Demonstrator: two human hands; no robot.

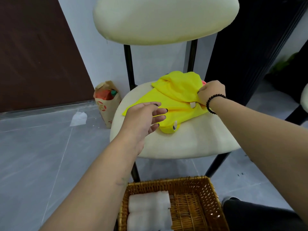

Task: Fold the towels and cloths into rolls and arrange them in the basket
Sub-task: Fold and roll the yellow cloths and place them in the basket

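Note:
A bright yellow cloth (176, 99) lies crumpled over the back half of a cream chair seat (191, 140). My right hand (210, 91) grips the cloth's right edge, fingers curled into the fabric. My left hand (144, 118) hovers over the cloth's near left corner with fingers spread and relaxed, holding nothing. A bit of pink cloth (204, 82) peeks out behind my right hand. On the floor in front of the chair stands a wicker basket (206, 189); two white rolled towels (150, 209) lie side by side in its left part.
The chair's cream backrest (165, 19) rises behind the seat on black posts. A brown paper bag (106, 102) with items stands on the grey tiled floor left of the chair. Dark furniture (250, 47) is on the right. My dark-trousered knee (260, 215) is beside the basket.

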